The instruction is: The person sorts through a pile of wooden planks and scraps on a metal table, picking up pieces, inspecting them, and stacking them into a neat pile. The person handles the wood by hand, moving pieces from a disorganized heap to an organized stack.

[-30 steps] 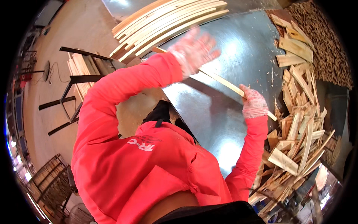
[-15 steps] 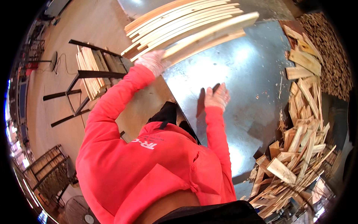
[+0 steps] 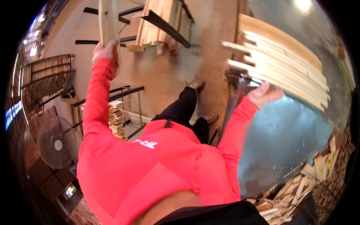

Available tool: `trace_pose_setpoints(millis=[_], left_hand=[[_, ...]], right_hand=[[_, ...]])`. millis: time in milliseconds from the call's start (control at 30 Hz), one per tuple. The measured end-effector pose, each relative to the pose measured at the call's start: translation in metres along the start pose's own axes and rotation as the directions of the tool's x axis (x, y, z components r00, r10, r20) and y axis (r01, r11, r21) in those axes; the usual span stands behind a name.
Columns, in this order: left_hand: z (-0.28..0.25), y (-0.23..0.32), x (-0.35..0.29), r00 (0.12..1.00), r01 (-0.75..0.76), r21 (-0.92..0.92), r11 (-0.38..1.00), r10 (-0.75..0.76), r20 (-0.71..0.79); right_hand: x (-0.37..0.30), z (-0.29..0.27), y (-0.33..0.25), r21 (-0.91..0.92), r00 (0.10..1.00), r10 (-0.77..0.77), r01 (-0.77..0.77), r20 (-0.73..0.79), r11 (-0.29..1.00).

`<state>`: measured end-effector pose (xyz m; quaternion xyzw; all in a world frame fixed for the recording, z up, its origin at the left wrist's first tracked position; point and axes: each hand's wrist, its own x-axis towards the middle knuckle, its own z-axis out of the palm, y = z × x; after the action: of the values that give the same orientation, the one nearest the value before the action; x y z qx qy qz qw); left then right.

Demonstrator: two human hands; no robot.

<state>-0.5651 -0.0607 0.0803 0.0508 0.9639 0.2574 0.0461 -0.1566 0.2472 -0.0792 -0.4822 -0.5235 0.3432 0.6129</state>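
My left hand (image 3: 105,53), in a thin pale glove, is raised at the far left and closed round the lower end of a wooden board (image 3: 108,23). The board points away from me, and its far end runs out of view. Over the near edge of the metal table (image 3: 288,135), my gloved right hand (image 3: 264,96) has its fingers apart and holds nothing. It is nearest to a row of pale wooden boards (image 3: 285,63) lying side by side on the table; whether it touches them I cannot tell.
A dark metal rack (image 3: 165,26) with stacked boards stands ahead of me, and a second rack (image 3: 127,90) with short wood pieces is at my left. A round fan (image 3: 56,144) is farther left. Scrap wood (image 3: 300,187) is heaped beyond the table at lower right.
My view has turned left toward the racks. My left hand has carried a board off the row on the table and out to the left. The right hand is now beside the row.
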Motion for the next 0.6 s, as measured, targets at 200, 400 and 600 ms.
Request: trace_pose_setpoints(millis=[200, 400, 600], left_hand=[[0.144, -0.182, 0.249, 0.965, 0.141, 0.366, 0.92, -0.211, 0.158], [0.249, -0.18, 0.35, 0.964, 0.041, 0.302, 0.952, -0.117, 0.237], [0.338, -0.201, 0.349, 0.933, 0.05, 0.317, 0.947, -0.157, 0.323]], right_hand=[[0.008, -0.036, 0.007, -0.179, 0.961, 0.254, -0.271, -0.113, 0.946], [0.001, -0.08, 0.024, -0.155, 0.902, 0.342, -0.39, -0.264, 0.908], [-0.033, -0.03, -0.02, -0.226, 0.795, 0.467, -0.573, -0.386, 0.788]])
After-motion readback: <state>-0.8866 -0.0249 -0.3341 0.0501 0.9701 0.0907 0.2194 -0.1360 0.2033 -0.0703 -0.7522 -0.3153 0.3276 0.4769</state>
